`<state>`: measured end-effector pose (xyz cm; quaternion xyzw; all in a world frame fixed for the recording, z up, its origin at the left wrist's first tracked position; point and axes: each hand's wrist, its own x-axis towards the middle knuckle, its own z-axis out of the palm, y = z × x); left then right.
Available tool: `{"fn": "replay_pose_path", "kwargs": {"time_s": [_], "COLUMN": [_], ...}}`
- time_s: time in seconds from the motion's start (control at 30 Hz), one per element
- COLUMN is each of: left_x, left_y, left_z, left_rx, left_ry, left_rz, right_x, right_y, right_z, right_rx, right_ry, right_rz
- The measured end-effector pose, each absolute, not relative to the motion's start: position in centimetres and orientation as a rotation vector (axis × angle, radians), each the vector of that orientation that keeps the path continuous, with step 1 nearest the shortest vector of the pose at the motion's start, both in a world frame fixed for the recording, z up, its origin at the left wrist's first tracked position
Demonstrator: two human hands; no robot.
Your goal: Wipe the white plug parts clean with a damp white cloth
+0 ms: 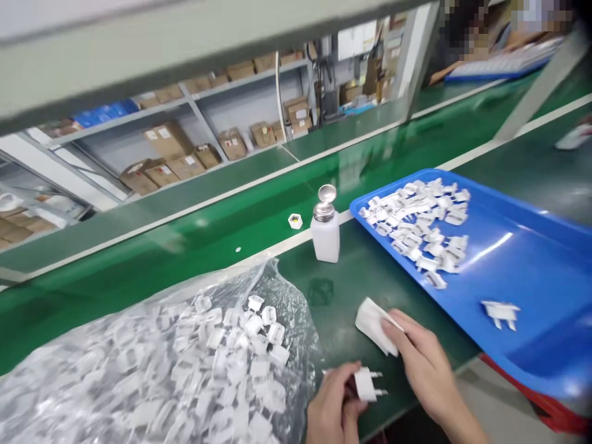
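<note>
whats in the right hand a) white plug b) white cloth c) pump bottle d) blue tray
b, the right hand grips a folded white cloth, while the white plug sits in the left hand

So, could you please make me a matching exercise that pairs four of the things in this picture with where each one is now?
Things:
1. White plastic bottle with a metal pump top
2. White two-pin plug
3. Folded white wipe
4. Heap of small white plastic pieces

Places:
A. Inside a clear plastic bag
B. Standing on the dark green bench
C. Held by the right hand
D. Held by the left hand

Pairs: 1-B, 2-D, 3-C, 4-A.
</note>
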<state>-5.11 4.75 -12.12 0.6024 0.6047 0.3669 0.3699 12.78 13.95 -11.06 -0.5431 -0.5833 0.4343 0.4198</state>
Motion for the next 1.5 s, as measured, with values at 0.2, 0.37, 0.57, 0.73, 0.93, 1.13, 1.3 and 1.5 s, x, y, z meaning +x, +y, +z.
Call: {"fn": "replay_pose_path", "kwargs": {"time_s": [0.2, 0.37, 0.57, 0.73, 0.93, 1.13, 1.3, 1.5], "left_x": [-4.6, -4.6, -4.4, -4.4, -4.4, -3.6, -3.5, -4.0], "left_y": [4.8, 4.6, 4.5, 4.7, 5.1, 5.4, 5.4, 6.5], "left_z": [-9.3, -9.2, -9.4, -10.5, -12.1, -12.8, -13.1, -14.9], "left_rx": [1.577, 1.704, 1.81, 1.846, 1.896, 1.916, 1.951, 2.002], "left_ry": [1.521, 1.52, 1.577, 1.583, 1.555, 1.603, 1.615, 1.631], "left_rz": [1.045, 1.149, 1.272, 1.331, 1.338, 1.313, 1.305, 1.344], "right_x": [12.1, 11.7, 11.0, 10.6, 10.1, 10.0, 10.1, 9.7], "right_y": [14.2, 14.6, 14.5, 15.0, 15.5, 16.1, 16.3, 15.7], "right_z": [-11.3, -12.2, -11.8, -12.1, -12.3, -12.8, -12.8, -12.0], "right_rx": [-1.303, -1.29, -1.245, -1.265, -1.292, -1.314, -1.346, -1.338], "right_ry": [-1.426, -1.398, -1.409, -1.362, -1.345, -1.337, -1.349, -1.438], "right_rz": [0.929, 0.899, 0.879, 0.867, 0.909, 0.945, 0.907, 0.789]}}
